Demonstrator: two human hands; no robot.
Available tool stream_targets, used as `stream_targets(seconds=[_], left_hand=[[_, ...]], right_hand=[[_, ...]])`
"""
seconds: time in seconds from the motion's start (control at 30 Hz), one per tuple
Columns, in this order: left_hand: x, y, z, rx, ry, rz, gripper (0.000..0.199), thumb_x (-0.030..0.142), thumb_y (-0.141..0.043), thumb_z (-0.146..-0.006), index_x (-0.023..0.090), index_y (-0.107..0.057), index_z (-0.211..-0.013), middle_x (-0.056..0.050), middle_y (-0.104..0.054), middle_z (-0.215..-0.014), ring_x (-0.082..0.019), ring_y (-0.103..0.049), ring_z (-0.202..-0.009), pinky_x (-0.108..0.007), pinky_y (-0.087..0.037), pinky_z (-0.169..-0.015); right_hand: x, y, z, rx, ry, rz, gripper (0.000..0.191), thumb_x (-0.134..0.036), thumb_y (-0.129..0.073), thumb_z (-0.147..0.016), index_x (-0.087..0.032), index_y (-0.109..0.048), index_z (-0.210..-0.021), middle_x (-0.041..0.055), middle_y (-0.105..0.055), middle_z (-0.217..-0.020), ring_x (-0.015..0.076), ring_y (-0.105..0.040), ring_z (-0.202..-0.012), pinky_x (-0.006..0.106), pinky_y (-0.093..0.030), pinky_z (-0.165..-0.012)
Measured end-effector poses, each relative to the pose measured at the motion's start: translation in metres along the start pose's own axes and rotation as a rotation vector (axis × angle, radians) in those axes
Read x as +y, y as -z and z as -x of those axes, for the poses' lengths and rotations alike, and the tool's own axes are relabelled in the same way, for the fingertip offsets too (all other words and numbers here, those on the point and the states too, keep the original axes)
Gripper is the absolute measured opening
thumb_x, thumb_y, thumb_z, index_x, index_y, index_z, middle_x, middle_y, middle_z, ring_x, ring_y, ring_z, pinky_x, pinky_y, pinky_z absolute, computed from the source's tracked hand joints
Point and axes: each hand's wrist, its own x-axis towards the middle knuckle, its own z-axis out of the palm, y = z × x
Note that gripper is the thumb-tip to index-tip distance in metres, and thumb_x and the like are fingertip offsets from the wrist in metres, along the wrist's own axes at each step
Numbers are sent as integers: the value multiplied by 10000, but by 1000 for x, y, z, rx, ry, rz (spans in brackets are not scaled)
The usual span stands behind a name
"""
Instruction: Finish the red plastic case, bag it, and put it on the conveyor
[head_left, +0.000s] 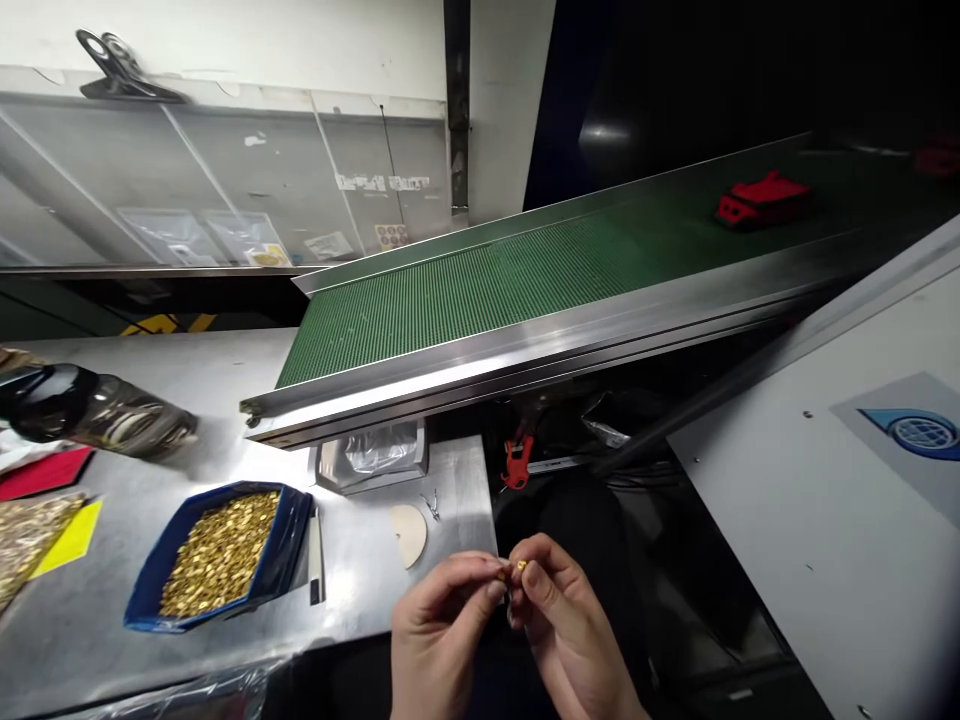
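Observation:
My left hand (446, 632) and my right hand (564, 625) meet at the fingertips just past the table's right corner. Between my right thumb and fingers is a small gold-coloured metal piece (523, 565). My left thumb and forefinger pinch another small gold-coloured piece (502, 577), mostly covered by the fingertips. I cannot tell whether the two pieces touch. Left of my hands, a blue bin (142, 598) holds a heap of similar gold-coloured pieces (221, 552).
A green conveyor belt (450, 300) slopes up rightward, carrying a red-and-black object (763, 200). On the metal table (360, 605) lie a cutter knife (315, 560), a cream disc (409, 535), small pliers-like metal tool (431, 504) and a grey tray (367, 484). A clear bottle (139, 415) lies left.

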Motion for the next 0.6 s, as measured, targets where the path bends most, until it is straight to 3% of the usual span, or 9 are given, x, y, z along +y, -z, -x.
stream_targets(seconds=[0.2, 0.47, 0.6], left_hand=[[-11, -10, 7, -8, -274, -32, 73, 180, -814, -803, 243, -813, -840, -53, -705, -796, -194, -684, -713, -237, -575, -586], [-20, -24, 11, 91, -404, -61, 122, 228, -887, -730, 244, -833, -839, -73, -751, -783, -229, -699, -729, -263, -587, -632], [-19, -41, 9, 168, -496, -122, 29, 271, -843, -792, 246, -847, -805, -73, -732, -745, -219, -675, -676, -273, -552, -595]], right_hand=[[9, 1, 9, 61, -8, -17, 359, -456, -923, -708, -182, -738, -850, -7, -670, -716, 74, -548, -617, 184, -448, -588], [-13, 19, 7, -28, -58, 153, 392, -436, -936, -692, -142, -708, -816, 7, -690, -694, 83, -576, -610, 203, -455, -613], [-19, 33, -1, -61, -42, 239, 386, -465, -895, -746, -134, -712, -825, 26, -717, -736, 83, -599, -618, 205, -457, -628]])
